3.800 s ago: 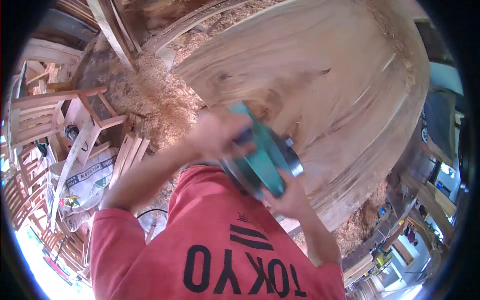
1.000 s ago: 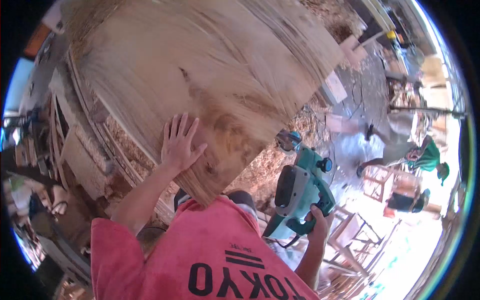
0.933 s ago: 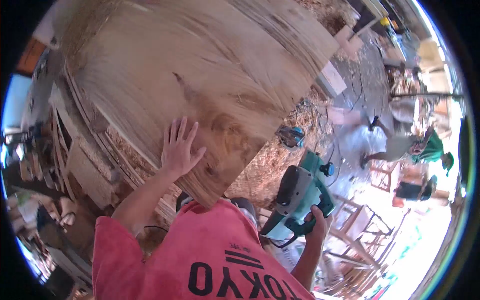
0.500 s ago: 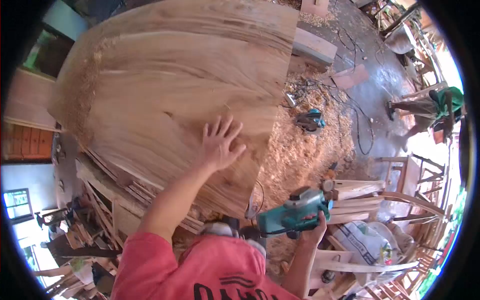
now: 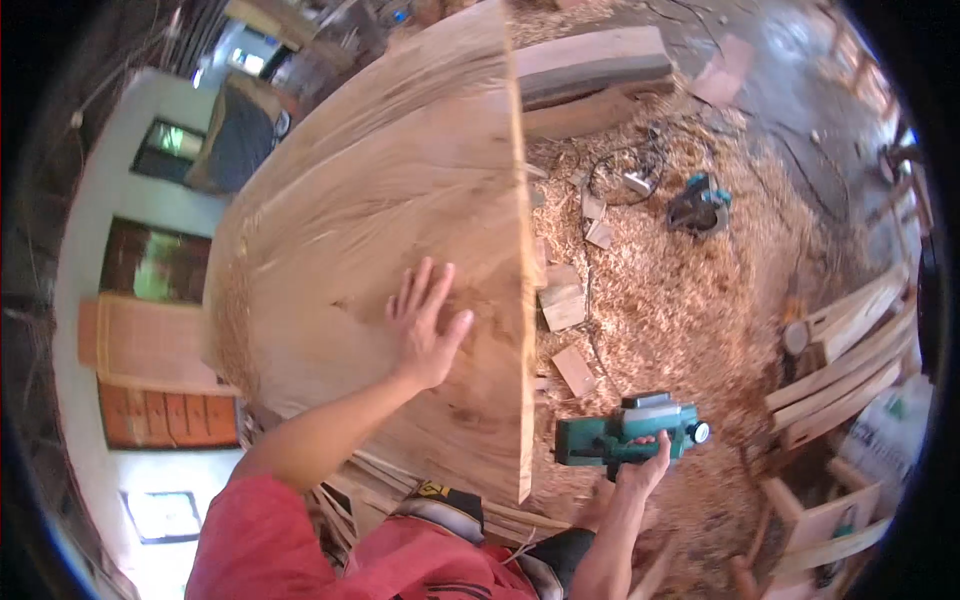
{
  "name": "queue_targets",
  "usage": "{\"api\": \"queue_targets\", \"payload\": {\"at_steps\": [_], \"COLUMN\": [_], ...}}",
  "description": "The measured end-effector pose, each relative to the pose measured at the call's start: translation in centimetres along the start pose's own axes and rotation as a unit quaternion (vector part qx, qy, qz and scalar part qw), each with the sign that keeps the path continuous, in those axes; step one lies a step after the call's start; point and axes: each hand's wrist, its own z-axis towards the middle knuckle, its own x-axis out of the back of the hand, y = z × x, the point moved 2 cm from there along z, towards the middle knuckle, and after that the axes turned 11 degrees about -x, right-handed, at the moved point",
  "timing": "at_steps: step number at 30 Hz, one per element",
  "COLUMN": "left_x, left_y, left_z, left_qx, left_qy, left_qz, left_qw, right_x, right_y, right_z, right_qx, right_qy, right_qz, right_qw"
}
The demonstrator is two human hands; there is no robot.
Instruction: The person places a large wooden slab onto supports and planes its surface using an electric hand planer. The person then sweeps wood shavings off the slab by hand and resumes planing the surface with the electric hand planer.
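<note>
A wide wooden slab (image 5: 370, 210) with wavy grain fills the middle of the view. On its surface rests my left hand (image 5: 425, 335), palm down and fingers spread, holding nothing. To the right, past the slab's edge, my right hand (image 5: 645, 470) is wrapped round the handle of a teal electric planer (image 5: 620, 435). The planer hangs above the shavings, apart from the slab. Shavings lie along the slab's left side.
Wood shavings (image 5: 690, 320) cover the floor, with offcuts (image 5: 563, 305) beside the slab. A second teal power tool (image 5: 697, 205) sits among them near cables. Thick timber (image 5: 595, 65) lies behind; stacked boards (image 5: 845, 350) stand at right. An orange cabinet (image 5: 165, 415) is at left.
The view has turned, so the slab's right edge and more floor show. My left hand stays on the slab, and the planer remains in my right hand, now level beside the edge.
</note>
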Motion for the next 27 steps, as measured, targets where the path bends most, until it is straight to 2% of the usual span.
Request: {"api": "queue_targets", "payload": {"at_steps": [1,5,6,9,11,14,17,19,22,24,27], "left_x": [0.1,0.4,0.3,-0.3,-0.5,-0.3,1.1,-0.9,-1.0,-1.2,-1.2], "left_y": [0.1,0.5,0.4,-1.3,-1.8,-3.6,-6.4,1.4,2.2,3.1,3.3], "left_z": [0.0,0.7,0.6,1.1,1.4,2.7,4.1,0.2,-0.5,-0.8,-1.7], "left_qx": [-0.007,-0.021,-0.041,-0.105,-0.101,-0.07,0.033,0.023,0.065,0.1,0.019], "left_qy": [0.002,0.0,0.007,0.0,-0.006,-0.115,-0.231,-0.071,-0.136,-0.131,-0.154], "left_qz": [-0.017,-0.028,-0.027,-0.021,-0.047,-0.247,-0.509,-0.278,-0.357,-0.371,-0.37], "left_qw": [1.0,0.999,0.999,0.994,0.994,0.96,0.829,0.958,0.922,0.914,0.916], "right_x": [1.5,4.5,5.6,7.2,8.0,8.8,10.0,10.4,10.2,10.3,10.1], "right_y": [1.2,5.4,6.7,8.4,8.9,10.3,11.0,11.3,12.0,12.2,12.2], "right_z": [1.7,4.6,5.3,5.6,5.6,5.1,4.9,4.0,3.1,3.0,2.1], "right_qx": [0.029,0.078,0.119,0.14,0.159,0.199,0.234,0.237,0.257,0.263,0.25], "right_qy": [-0.022,0.002,-0.021,-0.008,-0.013,-0.009,-0.017,-0.007,-0.016,-0.028,-0.036], "right_qz": [0.013,-0.017,-0.03,-0.08,-0.129,-0.165,-0.206,-0.245,-0.269,-0.282,-0.3], "right_qw": [0.999,0.997,0.992,0.987,0.979,0.966,0.95,0.94,0.928,0.922,0.92]}}
